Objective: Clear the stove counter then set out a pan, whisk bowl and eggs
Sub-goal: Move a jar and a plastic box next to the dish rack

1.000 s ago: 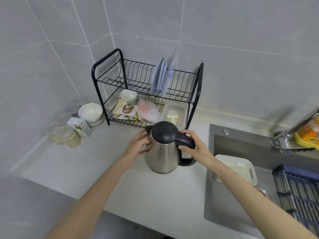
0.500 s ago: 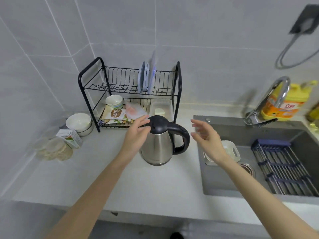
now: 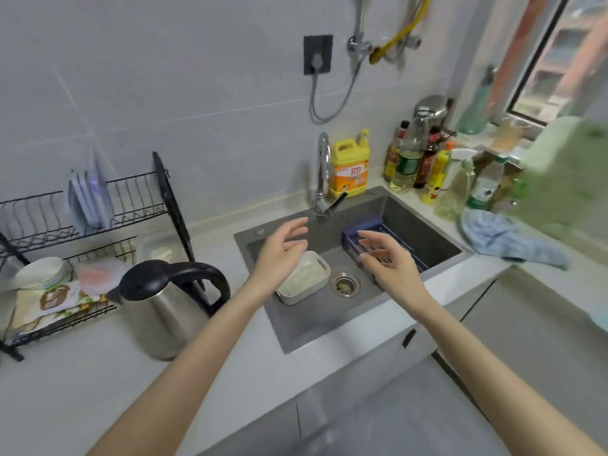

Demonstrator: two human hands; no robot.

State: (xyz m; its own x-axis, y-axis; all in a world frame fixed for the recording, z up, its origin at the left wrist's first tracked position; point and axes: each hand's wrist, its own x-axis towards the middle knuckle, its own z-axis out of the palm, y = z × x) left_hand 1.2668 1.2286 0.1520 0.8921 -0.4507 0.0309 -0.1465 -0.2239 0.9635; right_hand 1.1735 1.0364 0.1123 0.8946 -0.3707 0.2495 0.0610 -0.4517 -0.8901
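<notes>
Grey-tiled kitchen, light surface [image 3: 82, 390] running along the wall, steel sink [image 3: 312, 319] sunk into it. I'm logging the change: a second ago both hands were on the electric kettle [image 3: 164, 311], half a second ago only the left was touching its lid, and now neither is touching it. It's standing upright on the surface, left of the sink, just in front of the black dish rack [image 3: 171, 199]. Left hand [image 3: 279, 251] and right hand [image 3: 388, 261] are hovering over the sink, each grip apart, fingers loosely spread, holding nothing. The view is swinging right too. I'm judging the kettle as parked and the hands as freeing up for the next item. Pan and eggs aren't showing, and neither is the stove.

Counting:
- one kettle, one dish rack
- one white container [image 3: 306, 281] in the sink
- one blue drainer [image 3: 362, 232] in the sink's right half
- one tap [image 3: 322, 172]
- one yellow detergent jug [image 3: 350, 169]
- one blue cloth [image 3: 503, 238]
- one white bowl [image 3: 39, 274] on the rack's lower tier, possibly the whisk bowl
- plates [image 3: 88, 199] in the upper tier, roughly three, too blurred to be sure
- bottles [image 3: 408, 159] in the far corner: several, too crowded to count
</notes>
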